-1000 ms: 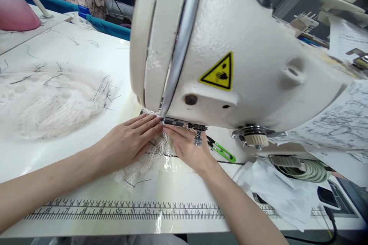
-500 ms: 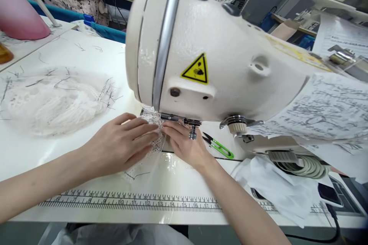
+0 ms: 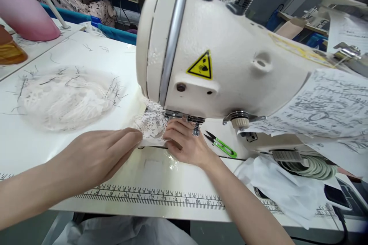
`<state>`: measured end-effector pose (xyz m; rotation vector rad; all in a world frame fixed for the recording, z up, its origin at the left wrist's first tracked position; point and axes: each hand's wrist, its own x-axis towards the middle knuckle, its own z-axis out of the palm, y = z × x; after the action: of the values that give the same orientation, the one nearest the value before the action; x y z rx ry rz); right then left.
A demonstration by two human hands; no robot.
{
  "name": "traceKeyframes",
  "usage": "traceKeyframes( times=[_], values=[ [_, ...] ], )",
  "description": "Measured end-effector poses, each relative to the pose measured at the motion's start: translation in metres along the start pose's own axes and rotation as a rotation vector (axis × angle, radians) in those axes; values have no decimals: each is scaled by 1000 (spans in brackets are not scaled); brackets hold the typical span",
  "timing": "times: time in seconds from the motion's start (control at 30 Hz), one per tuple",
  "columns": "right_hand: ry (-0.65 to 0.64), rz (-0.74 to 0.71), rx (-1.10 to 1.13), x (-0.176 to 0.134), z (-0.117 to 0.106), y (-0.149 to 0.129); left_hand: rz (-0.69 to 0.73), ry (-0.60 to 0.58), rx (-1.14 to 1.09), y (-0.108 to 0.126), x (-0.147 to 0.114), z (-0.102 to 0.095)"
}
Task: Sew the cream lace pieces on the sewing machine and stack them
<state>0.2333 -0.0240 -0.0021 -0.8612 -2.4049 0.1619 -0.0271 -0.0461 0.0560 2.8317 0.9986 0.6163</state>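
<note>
White lace fabric [image 3: 151, 124] lies on the bed of a cream sewing machine [image 3: 230, 57], partly hidden under the machine head. My left hand [image 3: 112, 153] is closed on the lace's left edge, thumb and fingers pressed together. On the other side, my right hand [image 3: 184, 141] has curled fingers on the right edge of the lace, just below the presser area; its fingertips are partly hidden. Green-handled thread snips [image 3: 221, 144] rest on the machine bed to the right of my right hand.
A heap of white lace [image 3: 69, 99] with dark thread ends lies at the left. A printed ruler strip [image 3: 152, 198] runs along the table's front. White cloth [image 3: 281, 183], a phone [image 3: 337, 196] and papers [image 3: 313, 103] are at the right. Another person [image 3: 83, 0] sits beyond.
My left hand has moved left and down from the needle area, its fingers now pinched together. The lace between my hands is more spread out. My right hand's fingers have curled more.
</note>
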Motion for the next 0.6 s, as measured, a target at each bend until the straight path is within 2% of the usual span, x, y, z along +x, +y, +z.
traceKeyframes(
  times=[0.1, 0.17, 0.27, 0.43, 0.6],
  values=[
    [58, -30, -4, -1, 0, 1, 222, -23, 135, -7, 25, 10],
    [76, -33, -7, -3, -1, 1, 271, -35, 210, -13, 36, 23],
    [45, 6, -33, -4, -3, -1, 328, 18, 271, -18, 43, 41],
    [-54, 128, -152, -5, -3, -3, 347, 122, 260, -20, 40, 51],
    [-4, 12, -137, -3, 0, -1, 311, 186, 281, -20, 37, 52]
  ],
)
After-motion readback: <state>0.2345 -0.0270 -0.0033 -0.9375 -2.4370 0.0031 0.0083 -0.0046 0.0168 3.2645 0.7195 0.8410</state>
